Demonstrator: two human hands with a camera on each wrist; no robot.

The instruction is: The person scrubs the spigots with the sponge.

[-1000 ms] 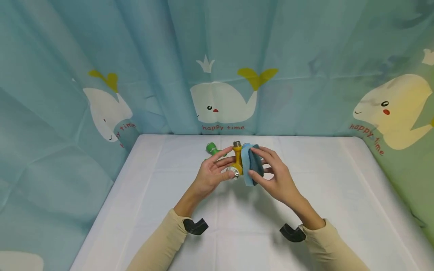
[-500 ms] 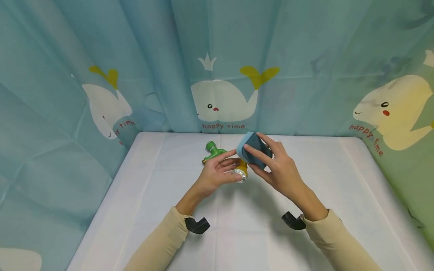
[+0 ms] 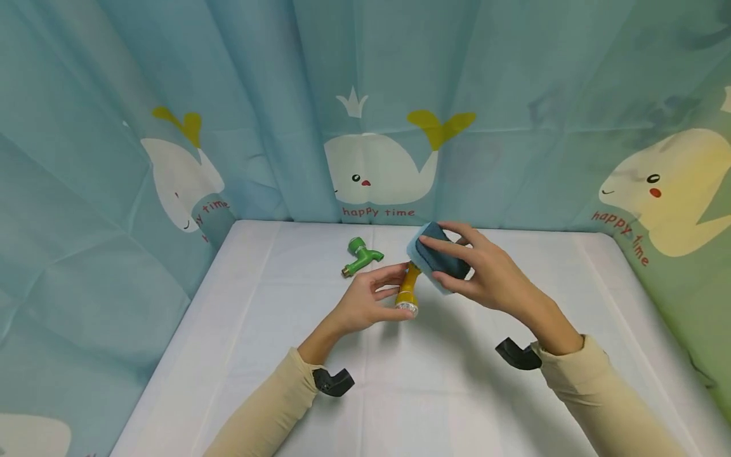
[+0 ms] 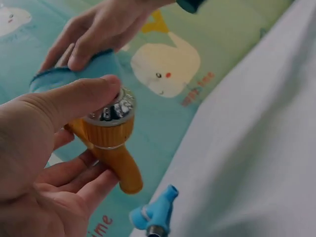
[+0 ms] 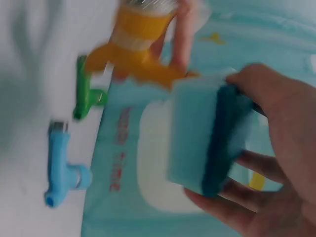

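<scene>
A yellow tap (image 3: pixel 408 289) with a chrome-faced knob is held by my left hand (image 3: pixel 362 303) above the table. In the left wrist view the thumb presses the knob of the tap (image 4: pixel 116 160) and the fingers lie behind its body. My right hand (image 3: pixel 502 270) grips a two-layer sponge (image 3: pixel 444 257), light blue with a dark blue scouring side. The light blue face of the sponge (image 5: pixel 192 133) is at the threaded end of the tap (image 5: pixel 133 66); blur hides whether they touch.
A green tap (image 3: pixel 362 256) lies on the white-covered table (image 3: pixel 285 304) left of the hands. A blue tap (image 5: pixel 60 165) lies near it, hidden in the head view. Whale-print curtains (image 3: pixel 377 168) stand along the table's back and sides.
The sponge has moved from the yellow tap's side up to its far end and turned. The tap has tilted, knob toward me. The left hand has moved off the green tap, which shows fully.
</scene>
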